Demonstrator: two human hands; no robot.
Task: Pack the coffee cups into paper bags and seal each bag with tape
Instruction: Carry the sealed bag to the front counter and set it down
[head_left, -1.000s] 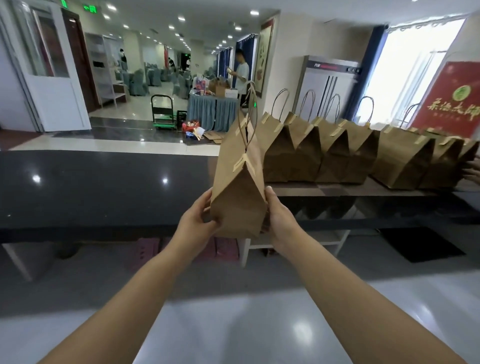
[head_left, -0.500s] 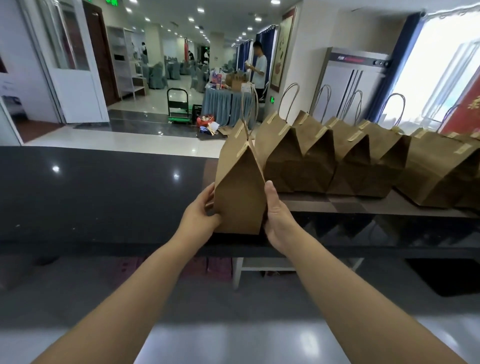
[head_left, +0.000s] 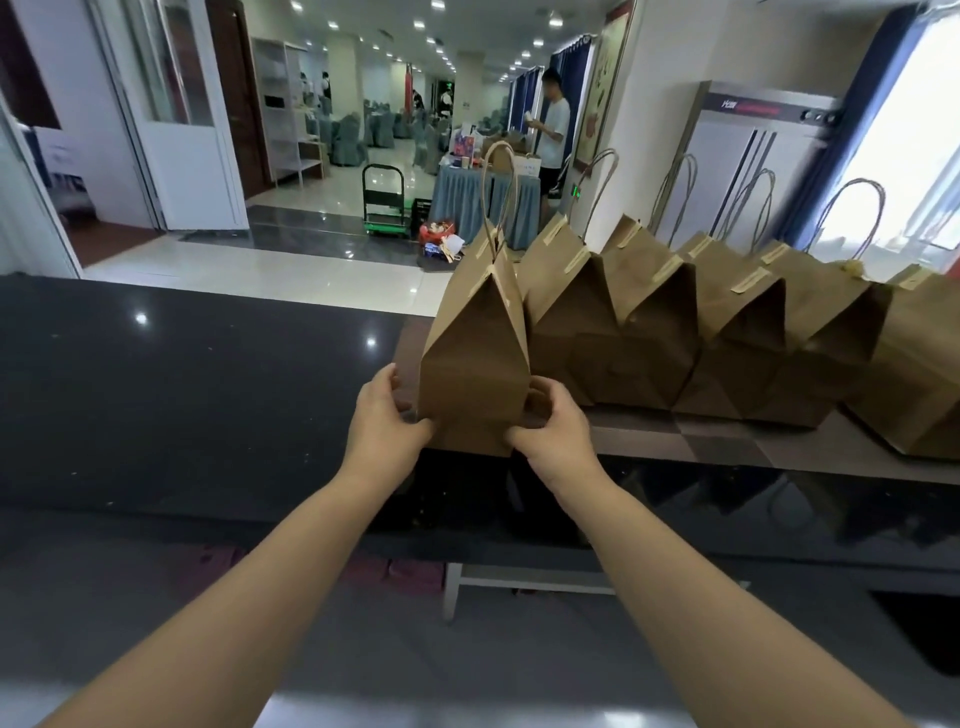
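Both hands (head_left: 470, 431) grip taped brown paper bag (head_left: 475, 358) low on dark bench (head_left: 208, 395); risk: nudging right-side neighbour bag (head_left: 566, 322) over

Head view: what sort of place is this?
Probably a hotel or restaurant banquet hall: cloth-covered chairs in the back room, a long dark counter, and a row of sealed paper bags staged on it.

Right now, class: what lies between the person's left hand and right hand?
In the head view, a taped brown paper bag stands between the left hand and right hand, both gripping its lower sides.
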